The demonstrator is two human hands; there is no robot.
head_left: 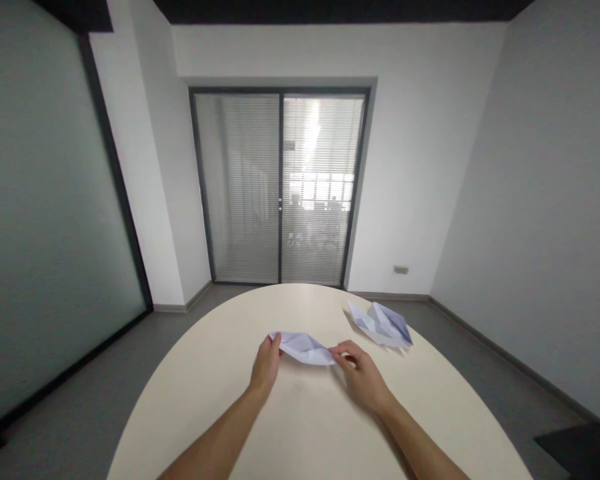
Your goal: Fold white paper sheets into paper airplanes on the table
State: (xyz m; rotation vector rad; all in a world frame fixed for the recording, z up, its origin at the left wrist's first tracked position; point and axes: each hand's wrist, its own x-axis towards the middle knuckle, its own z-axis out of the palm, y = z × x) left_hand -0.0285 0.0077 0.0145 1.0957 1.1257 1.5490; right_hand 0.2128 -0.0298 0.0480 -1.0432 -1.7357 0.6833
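Between my two hands is a piece of folded white paper (306, 349), long and narrow with creases across it. Its left end is pinched by my left hand (267, 363), the thumb lying on top. At the right end, my right hand (359, 371) grips the tip between thumb and fingers. The underside of the paper is hidden. Farther back on the right lies a folded paper boat (381, 325), apart from both hands.
A round cream table (300, 427) carries both papers, its curved edge just beyond the paper boat. Past it stand a glass door (280, 193) with blinds and white walls. A dark flat object (583, 448) shows at the lower right.
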